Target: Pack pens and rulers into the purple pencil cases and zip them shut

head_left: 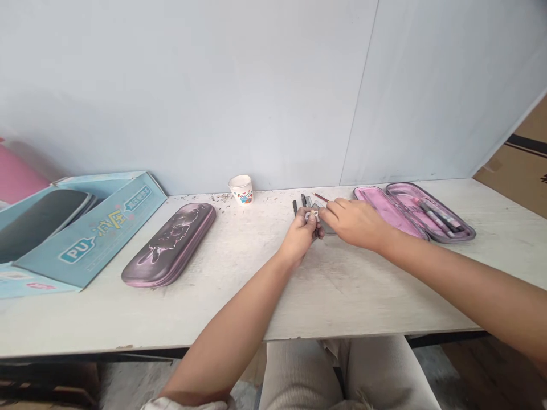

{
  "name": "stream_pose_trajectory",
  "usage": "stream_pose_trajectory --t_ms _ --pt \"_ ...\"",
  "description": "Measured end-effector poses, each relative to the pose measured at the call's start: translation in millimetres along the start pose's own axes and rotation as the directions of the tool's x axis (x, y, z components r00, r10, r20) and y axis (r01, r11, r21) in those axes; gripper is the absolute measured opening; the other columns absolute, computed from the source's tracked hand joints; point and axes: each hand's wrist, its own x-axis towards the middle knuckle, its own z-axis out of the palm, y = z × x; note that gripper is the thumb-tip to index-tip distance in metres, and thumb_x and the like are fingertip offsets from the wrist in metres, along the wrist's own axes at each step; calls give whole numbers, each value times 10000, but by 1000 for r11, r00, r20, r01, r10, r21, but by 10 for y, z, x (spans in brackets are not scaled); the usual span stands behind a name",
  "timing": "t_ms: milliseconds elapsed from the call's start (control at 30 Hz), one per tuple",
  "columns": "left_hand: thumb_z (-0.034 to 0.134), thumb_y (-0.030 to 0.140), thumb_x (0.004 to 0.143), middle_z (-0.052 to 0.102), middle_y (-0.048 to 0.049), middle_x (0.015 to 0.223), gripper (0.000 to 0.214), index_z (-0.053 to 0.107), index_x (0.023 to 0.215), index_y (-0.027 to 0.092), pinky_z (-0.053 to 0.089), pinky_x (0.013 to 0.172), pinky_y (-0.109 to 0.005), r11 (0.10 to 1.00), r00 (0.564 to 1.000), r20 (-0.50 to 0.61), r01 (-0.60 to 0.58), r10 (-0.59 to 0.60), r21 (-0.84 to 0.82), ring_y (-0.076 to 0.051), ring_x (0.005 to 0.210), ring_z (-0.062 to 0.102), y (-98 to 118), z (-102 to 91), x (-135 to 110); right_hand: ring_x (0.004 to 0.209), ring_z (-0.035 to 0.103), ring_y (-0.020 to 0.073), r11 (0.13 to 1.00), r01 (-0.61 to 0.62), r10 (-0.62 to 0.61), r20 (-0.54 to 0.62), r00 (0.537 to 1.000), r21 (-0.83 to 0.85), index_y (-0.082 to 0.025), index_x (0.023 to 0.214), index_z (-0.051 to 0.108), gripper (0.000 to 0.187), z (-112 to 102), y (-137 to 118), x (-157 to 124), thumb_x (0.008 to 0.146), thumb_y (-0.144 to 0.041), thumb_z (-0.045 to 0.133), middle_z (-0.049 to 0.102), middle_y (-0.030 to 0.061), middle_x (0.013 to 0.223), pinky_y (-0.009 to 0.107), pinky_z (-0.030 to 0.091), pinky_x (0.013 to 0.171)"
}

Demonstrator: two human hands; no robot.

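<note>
My left hand (302,230) is closed, thumb and fingers pinching a small whitish piece (315,214) that I cannot make out clearly. Against it press the fingertips of my right hand (352,222), also closed; what they grip is hidden. A thin dark-red pencil (320,197) pokes out beyond the right knuckles, and whether it is held or lies on the table cannot be told. Just behind the hands lie black pens (303,200) and a flat grey item (328,228), partly covered. To the right, an open pencil case (391,191) with pink lining holds several markers (440,219).
A closed dark pencil case (171,245) with pink trim lies left on the white table (239,302). Near the wall stands a paper cup (241,191), dark crumbs scattered beside it. At far left, a blue carton (89,245) contains a dark case (47,219).
</note>
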Motion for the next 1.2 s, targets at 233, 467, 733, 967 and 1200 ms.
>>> stream_pose_trajectory --t_ms 233,467,733,967,1200 --pt "402 196 864 449 42 661 40 398 905 196 406 611 -228 976 993 63 -107 97 188 -74 585 465 4 -44 -19 600 494 158 982 -170 163 91 982 84 -164 951 522 231 65 13 30 857 -243 327 598 55 713 265 217 526" --pt "348 187 873 522 10 767 88 395 946 188 406 611 -233 832 955 233 -279 186 479 -75 610 489 38 -37 -60 422 219 65 392 -537 36 571 820 747 -202 744 407 264 -15 162 22 873 -413 317 320 -66 546 211 178 429" --pt "390 242 867 459 39 670 80 398 919 181 417 619 -242 971 992 91 -105 87 215 -75 588 482 -53 -63 16 771 539 175 958 -143 129 71 989 250 -175 948 483 163 10 2 -58 863 -270 381 606 78 868 255 290 572" --pt "400 234 863 467 38 682 95 408 943 183 418 631 -253 968 991 109 -101 78 231 -79 588 494 -84 -77 17 722 576 186 991 -121 120 22 993 61 -163 936 484 170 115 -31 -129 802 -133 383 644 81 866 267 240 541" --pt "350 195 874 508 26 666 109 405 967 181 403 661 -258 876 979 177 -169 97 452 -100 627 512 -85 -96 -7 569 485 109 815 -199 154 127 980 544 -185 844 481 193 174 73 -170 887 -255 307 559 -6 637 227 312 567"
